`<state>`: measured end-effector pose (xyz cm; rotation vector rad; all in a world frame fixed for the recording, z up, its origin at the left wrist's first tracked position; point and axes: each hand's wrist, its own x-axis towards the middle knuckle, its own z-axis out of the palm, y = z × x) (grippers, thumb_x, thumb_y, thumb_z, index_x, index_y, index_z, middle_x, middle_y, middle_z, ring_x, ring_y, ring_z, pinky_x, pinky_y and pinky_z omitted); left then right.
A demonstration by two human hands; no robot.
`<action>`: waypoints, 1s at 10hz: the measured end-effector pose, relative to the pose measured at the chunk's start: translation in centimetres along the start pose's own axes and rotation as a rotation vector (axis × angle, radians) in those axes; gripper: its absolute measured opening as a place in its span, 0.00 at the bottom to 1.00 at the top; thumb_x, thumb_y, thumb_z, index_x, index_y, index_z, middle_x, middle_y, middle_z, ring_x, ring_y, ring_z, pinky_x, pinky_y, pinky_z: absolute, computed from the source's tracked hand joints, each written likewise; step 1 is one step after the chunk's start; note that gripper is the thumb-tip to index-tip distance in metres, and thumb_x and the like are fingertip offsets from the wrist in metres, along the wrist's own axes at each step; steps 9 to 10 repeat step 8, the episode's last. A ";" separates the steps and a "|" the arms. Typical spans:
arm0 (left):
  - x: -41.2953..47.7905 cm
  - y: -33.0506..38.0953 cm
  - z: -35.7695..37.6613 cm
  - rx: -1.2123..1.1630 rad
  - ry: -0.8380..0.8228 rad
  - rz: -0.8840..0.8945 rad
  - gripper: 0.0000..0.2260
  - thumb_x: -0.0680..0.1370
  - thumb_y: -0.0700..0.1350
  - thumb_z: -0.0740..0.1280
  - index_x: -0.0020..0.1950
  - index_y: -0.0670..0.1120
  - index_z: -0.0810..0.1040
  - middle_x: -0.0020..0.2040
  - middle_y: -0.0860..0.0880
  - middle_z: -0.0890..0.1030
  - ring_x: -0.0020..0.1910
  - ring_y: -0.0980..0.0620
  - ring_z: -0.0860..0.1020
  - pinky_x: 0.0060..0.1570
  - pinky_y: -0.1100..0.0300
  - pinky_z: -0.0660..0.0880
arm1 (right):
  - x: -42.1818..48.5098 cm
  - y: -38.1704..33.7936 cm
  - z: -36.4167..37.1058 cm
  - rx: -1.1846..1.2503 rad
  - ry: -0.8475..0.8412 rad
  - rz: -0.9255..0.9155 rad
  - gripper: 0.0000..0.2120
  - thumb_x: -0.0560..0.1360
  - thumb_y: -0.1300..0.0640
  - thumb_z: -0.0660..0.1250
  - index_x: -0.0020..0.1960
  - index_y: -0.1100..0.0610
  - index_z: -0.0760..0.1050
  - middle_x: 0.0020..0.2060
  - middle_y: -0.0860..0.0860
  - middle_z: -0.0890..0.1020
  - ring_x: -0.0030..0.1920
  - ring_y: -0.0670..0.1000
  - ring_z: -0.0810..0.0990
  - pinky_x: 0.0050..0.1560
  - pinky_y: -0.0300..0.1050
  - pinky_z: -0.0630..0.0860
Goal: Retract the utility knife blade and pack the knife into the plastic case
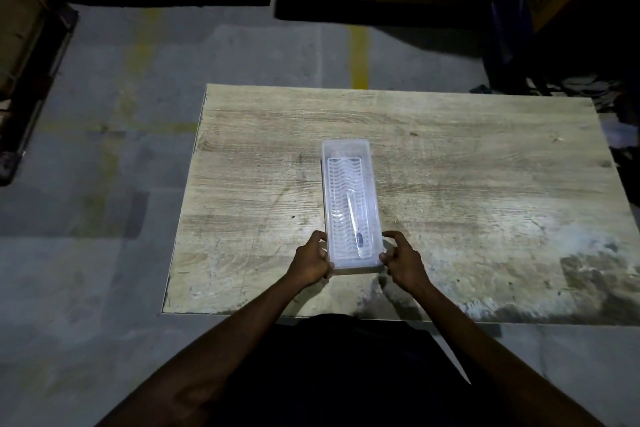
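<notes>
A long translucent plastic case lies lengthwise on the wooden table, with a white ribbed grid inside it. The utility knife lies inside the case toward the near right, pale with a dark slider; its blade is too washed out to make out. My left hand grips the case's near left corner. My right hand grips the near right corner. Whether a lid covers the case cannot be told from the glare.
The table's left edge and near edge drop to a grey concrete floor with yellow lines. Dark wooden crates stand at the left and back. Cluttered items sit off the table's far right corner.
</notes>
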<state>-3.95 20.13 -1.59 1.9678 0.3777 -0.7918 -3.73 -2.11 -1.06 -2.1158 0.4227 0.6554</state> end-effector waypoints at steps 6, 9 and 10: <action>-1.4 1.9 -1.7 0.402 0.225 0.107 0.34 0.77 0.43 0.64 0.80 0.52 0.52 0.58 0.38 0.77 0.57 0.39 0.77 0.57 0.45 0.75 | 2.0 -2.8 0.0 -0.300 -0.127 -0.237 0.33 0.79 0.54 0.63 0.79 0.51 0.49 0.51 0.63 0.83 0.53 0.62 0.81 0.53 0.52 0.78; -0.4 9.2 -2.8 0.927 0.469 0.280 0.34 0.79 0.61 0.54 0.80 0.52 0.45 0.81 0.42 0.51 0.79 0.36 0.53 0.71 0.35 0.60 | 3.4 -6.6 -7.4 -0.661 0.269 -0.351 0.37 0.76 0.35 0.57 0.79 0.48 0.49 0.76 0.58 0.60 0.74 0.63 0.61 0.69 0.67 0.62; -0.4 9.2 -2.8 0.927 0.469 0.280 0.34 0.79 0.61 0.54 0.80 0.52 0.45 0.81 0.42 0.51 0.79 0.36 0.53 0.71 0.35 0.60 | 3.4 -6.6 -7.4 -0.661 0.269 -0.351 0.37 0.76 0.35 0.57 0.79 0.48 0.49 0.76 0.58 0.60 0.74 0.63 0.61 0.69 0.67 0.62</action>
